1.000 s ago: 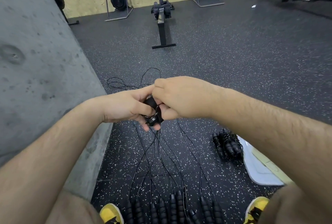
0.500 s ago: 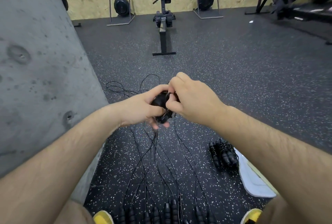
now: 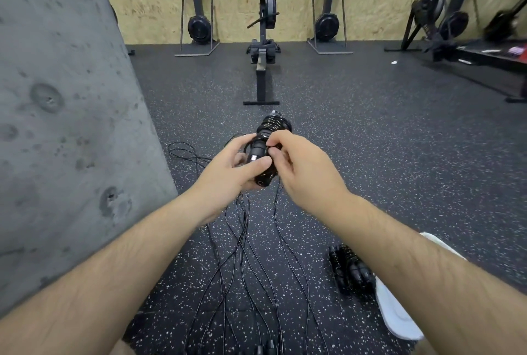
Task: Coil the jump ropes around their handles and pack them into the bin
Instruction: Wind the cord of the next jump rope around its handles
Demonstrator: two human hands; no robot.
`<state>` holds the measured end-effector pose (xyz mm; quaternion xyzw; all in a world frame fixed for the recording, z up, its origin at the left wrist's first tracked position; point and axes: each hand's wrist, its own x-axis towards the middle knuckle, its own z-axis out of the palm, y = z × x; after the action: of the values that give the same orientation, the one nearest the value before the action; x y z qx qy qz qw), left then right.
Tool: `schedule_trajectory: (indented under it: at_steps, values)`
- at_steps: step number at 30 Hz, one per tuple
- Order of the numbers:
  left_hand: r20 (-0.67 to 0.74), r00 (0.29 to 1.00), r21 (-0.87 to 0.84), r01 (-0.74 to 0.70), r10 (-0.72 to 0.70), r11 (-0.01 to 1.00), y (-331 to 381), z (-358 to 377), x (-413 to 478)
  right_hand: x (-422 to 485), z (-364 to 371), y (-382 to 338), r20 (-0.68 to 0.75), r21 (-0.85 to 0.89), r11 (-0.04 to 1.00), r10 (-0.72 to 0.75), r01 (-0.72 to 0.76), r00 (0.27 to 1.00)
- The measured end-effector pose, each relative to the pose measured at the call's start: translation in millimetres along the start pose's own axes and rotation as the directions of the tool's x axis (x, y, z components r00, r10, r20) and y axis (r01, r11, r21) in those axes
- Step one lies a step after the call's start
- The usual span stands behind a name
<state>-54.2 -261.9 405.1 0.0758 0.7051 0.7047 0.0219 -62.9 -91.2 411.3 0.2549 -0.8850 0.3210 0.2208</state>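
Jump rope (image 3: 266, 155) in play sits at the centre of the view, held up off the floor (image 3: 385, 160) between both hands. Its two black handles lie side by side, with their long axis running from 6 o'clock, where the butt ends face the person, up toward 12 o'clock. There the thin glossy cord is wound into a fat coil (image 3: 274, 126) that stands clear of the hands. The left hand (image 3: 225, 175) comes in from 8 o'clock and grips the handles low down, thumb laid across the front and the rest curled behind. The right hand (image 3: 305, 172) comes in from 4 o'clock. Its fingers (image 3: 282, 138) are pinched together against the 3 o'clock side of the bundle, just under the coil. They seem to hold the cord's last stretch, though the strand there is too fine to make out. The right hand is nearer the coil, so the finishing tuck probably falls to it while the left steadies the handles. A slack turn could let the coil slide off the far end. Down at 5 o'clock a finished bundle (image 3: 352, 269) lies on the floor touching a white bin (image 3: 399, 317), which the right forearm largely hides. Loose ropes (image 3: 245, 255) trail across the floor from the hands toward 6 o'clock.
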Motion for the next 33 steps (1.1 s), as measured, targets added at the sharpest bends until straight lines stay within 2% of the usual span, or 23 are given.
schedule_trajectory:
  at_steps: [4,11,15,17,20,22,26,30,33]
  values:
    - [0.065,0.997,-0.209,0.049,-0.036,0.977,4,-3,1,-1,-2,2,-0.01,0.077,0.997,0.008,-0.007,1.0]
    - [0.106,0.994,-0.307,0.064,-0.033,0.95,2,1,6,-5,-8,9,-0.008,0.165,0.985,0.047,-0.045,0.999]
    - [0.067,0.997,-0.204,-0.008,0.023,0.979,-4,9,8,-8,-10,9,0.02,0.21,0.965,0.158,-0.158,0.987]
    - [0.003,0.994,-0.036,-0.105,0.105,0.994,-7,14,10,-8,-13,8,0.068,0.28,0.924,0.252,-0.261,0.965]
    - [-0.014,0.963,0.283,-0.256,0.27,0.924,-11,19,11,-9,-16,6,0.12,0.353,0.876,0.307,-0.329,0.944]
    - [0.041,0.946,0.345,-0.316,0.322,0.884,-13,24,12,-9,-20,8,0.13,0.373,0.864,0.312,-0.337,0.941]
    - [0.105,0.928,0.305,-0.371,0.356,0.877,-12,32,16,-6,-37,16,0.142,0.394,0.846,0.329,-0.358,0.934]
    - [0.077,0.943,0.207,-0.332,0.323,0.92,-11,40,31,2,-64,44,0.294,0.541,0.727,0.309,-0.423,0.905]
    - [0.149,0.955,0.12,-0.274,0.256,0.954,-16,61,41,-6,-81,69,0.384,0.581,0.664,0.286,-0.47,0.878]
